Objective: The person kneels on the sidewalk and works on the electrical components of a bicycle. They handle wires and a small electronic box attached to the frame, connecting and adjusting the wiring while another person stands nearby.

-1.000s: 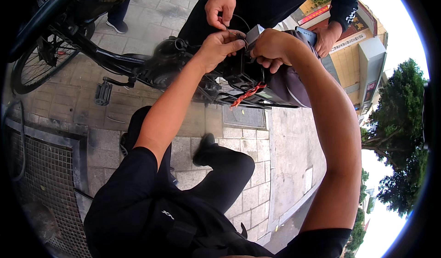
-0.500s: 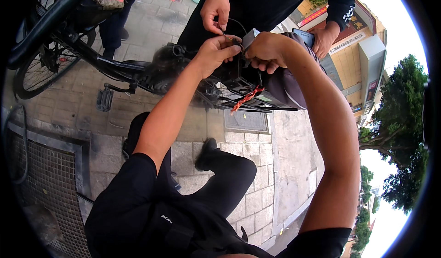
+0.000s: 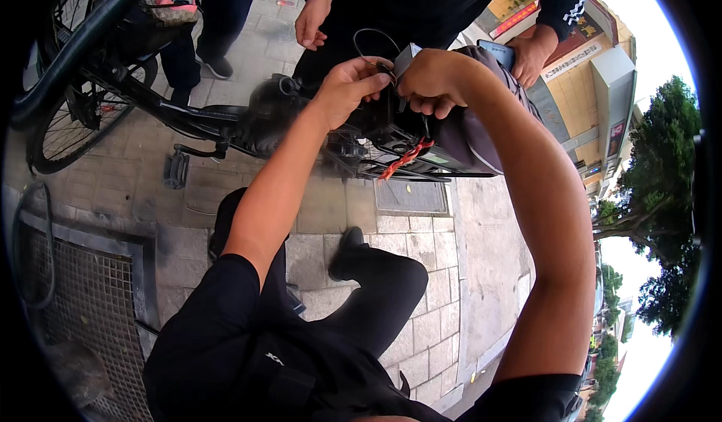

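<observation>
Over the rear of a black bicycle, my two hands work close together. My left hand is closed, thumb and fingers pinching a thin dark cable that loops up above it. Beside it my right hand is curled closed against a grey, flat-sided metal piece; what its fingers grip is hidden. Below the hands hangs a red braided cord. A dark grey bag-like cover lies under my right forearm.
Opposite me stands a person, one hand hanging loose and the other by a phone. Another person's shoe shows behind the bicycle. A pedal juts out toward me. At lower left is a metal grate.
The other person's hand has let go of the cable by my left hand and drawn back to the left. The cable's loop now stands free. My hands have hardly moved.
</observation>
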